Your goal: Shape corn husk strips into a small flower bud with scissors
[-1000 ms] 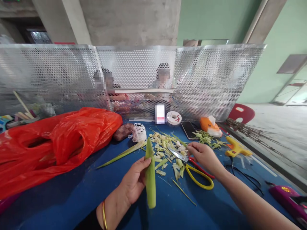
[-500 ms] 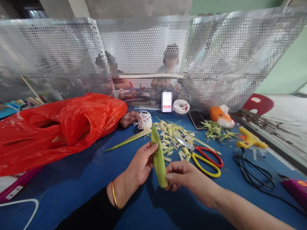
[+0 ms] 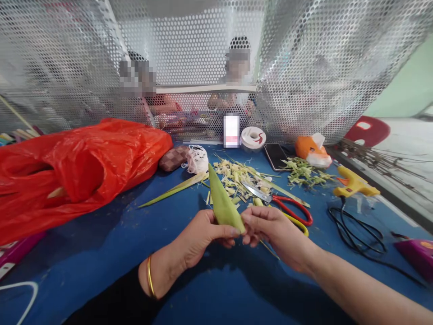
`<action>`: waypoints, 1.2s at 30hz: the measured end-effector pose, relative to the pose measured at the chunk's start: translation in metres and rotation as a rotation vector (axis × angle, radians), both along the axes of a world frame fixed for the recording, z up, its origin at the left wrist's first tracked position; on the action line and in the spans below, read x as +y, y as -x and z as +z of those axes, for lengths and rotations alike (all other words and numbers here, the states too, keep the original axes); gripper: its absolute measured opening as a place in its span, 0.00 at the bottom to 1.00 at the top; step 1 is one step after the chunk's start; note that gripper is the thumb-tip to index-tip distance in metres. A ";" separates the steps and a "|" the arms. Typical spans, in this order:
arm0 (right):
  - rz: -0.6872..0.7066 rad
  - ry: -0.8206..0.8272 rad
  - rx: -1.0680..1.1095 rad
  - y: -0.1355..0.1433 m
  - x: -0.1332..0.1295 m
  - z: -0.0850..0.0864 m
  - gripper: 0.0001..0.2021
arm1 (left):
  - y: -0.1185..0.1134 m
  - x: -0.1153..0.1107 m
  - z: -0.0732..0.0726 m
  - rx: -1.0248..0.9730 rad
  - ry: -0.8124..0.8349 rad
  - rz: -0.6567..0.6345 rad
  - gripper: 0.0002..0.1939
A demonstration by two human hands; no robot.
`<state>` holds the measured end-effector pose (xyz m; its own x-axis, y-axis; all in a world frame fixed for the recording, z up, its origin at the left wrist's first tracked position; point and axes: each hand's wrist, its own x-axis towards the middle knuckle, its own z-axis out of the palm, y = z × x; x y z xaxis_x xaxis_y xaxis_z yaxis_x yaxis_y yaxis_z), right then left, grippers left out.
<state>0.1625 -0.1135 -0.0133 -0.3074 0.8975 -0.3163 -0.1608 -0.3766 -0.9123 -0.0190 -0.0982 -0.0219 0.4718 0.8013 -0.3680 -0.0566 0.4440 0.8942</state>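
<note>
Both hands hold a pointed green leaf piece (image 3: 222, 201) above the blue table, its tip aimed away from me. My left hand (image 3: 204, 237) grips it near the lower end, thumb across the front. The fingertips of my right hand (image 3: 265, 228) pinch its lower right corner. Scissors (image 3: 291, 210) with red and yellow handles lie just beyond my right hand, which partly hides the yellow loop. Behind the held leaf spreads a pile of pale green leaf scraps (image 3: 235, 174). A long leaf strip (image 3: 171, 192) lies to its left.
A red plastic bag (image 3: 135, 149) fills the left side, near a checkered pouch (image 3: 174, 159) and white string (image 3: 198, 160). Further back are a ribbon roll (image 3: 253, 137) and a phone (image 3: 275, 156). A yellow glue gun (image 3: 356, 183) with black cord lies right. People sit behind a perforated screen (image 3: 189, 49).
My left hand has slid down to the leaf's lower end. The leaf now shows a broader face and leans more to the left. The view has tilted slightly downward.
</note>
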 end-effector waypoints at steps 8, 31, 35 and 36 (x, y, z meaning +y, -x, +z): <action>0.057 0.070 0.017 -0.005 0.001 -0.002 0.17 | 0.000 0.002 -0.001 -0.009 -0.004 -0.008 0.09; 0.191 0.255 0.214 -0.003 0.002 -0.010 0.10 | 0.002 0.004 0.004 0.012 0.022 -0.118 0.12; 0.213 0.271 0.257 -0.004 0.001 -0.010 0.08 | 0.003 0.004 0.004 -0.004 -0.004 -0.133 0.13; 0.214 0.259 0.249 -0.004 0.000 -0.010 0.09 | 0.003 0.004 0.004 -0.005 -0.013 -0.134 0.13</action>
